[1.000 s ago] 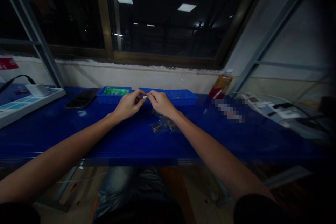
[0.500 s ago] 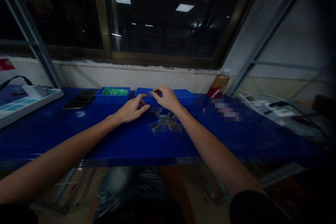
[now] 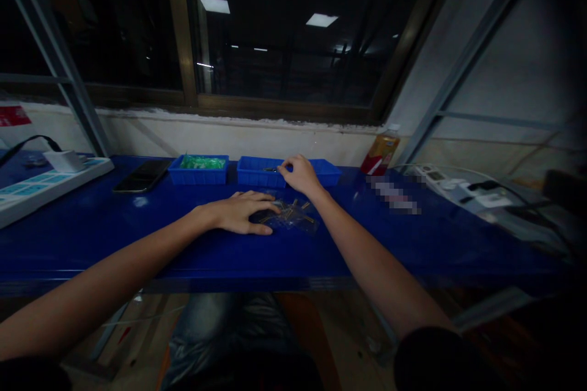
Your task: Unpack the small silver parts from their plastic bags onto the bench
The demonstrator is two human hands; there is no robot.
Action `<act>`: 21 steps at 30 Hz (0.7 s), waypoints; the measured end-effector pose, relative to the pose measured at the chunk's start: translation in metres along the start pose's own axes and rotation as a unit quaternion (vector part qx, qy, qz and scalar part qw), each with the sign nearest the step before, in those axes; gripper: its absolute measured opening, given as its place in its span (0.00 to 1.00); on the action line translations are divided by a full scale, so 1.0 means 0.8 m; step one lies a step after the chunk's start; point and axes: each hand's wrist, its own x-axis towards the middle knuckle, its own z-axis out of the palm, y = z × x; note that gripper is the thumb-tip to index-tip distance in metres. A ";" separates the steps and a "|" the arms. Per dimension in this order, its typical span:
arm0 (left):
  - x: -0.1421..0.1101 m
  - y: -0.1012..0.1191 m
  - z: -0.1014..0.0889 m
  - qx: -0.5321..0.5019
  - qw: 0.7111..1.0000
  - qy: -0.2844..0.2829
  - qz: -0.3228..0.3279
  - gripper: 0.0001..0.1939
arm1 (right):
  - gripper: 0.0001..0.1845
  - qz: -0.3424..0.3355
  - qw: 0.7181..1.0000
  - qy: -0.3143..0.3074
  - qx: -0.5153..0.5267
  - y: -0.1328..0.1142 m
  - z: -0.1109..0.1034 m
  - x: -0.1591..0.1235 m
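Observation:
My left hand (image 3: 243, 211) lies palm down on the table with its fingers spread. Its fingertips rest at the left side of a pile of small clear plastic bags (image 3: 298, 219), which hold thin brass-coloured pieces like screws. Over the middle blue bin (image 3: 261, 178), the thumb and fingers of my right hand (image 3: 300, 175) are pinched on a small thin metal part (image 3: 270, 169) pointing left. Its exact kind is too small to tell. The right blue bin (image 3: 328, 172) is partly covered by my right hand.
A blue bin (image 3: 198, 178) with green plastic wrapping stands at the back left, beside a phone (image 3: 142, 175). A power strip (image 3: 55, 180) lies far left. A drink bottle (image 3: 381, 151) stands back right, near white plugs and cables (image 3: 486, 195).
My left hand has come down and toward me onto the bags, its fingers opening out. My right hand has shifted slightly right and lower, still pinching the small part.

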 end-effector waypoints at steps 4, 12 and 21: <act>0.000 -0.015 -0.006 0.017 0.998 0.064 -0.009 0.16 | 0.12 -0.034 0.999 0.013 0.032 -0.021 -0.014 -0.001; 0.004 -0.058 0.008 0.045 0.987 0.134 -0.072 0.13 | 0.05 -0.110 0.946 -0.300 0.060 -0.058 -0.016 -0.021; 0.006 -0.055 0.000 0.036 0.967 0.215 -0.133 0.12 | 0.08 -0.143 0.956 -0.246 0.072 -0.062 0.002 -0.027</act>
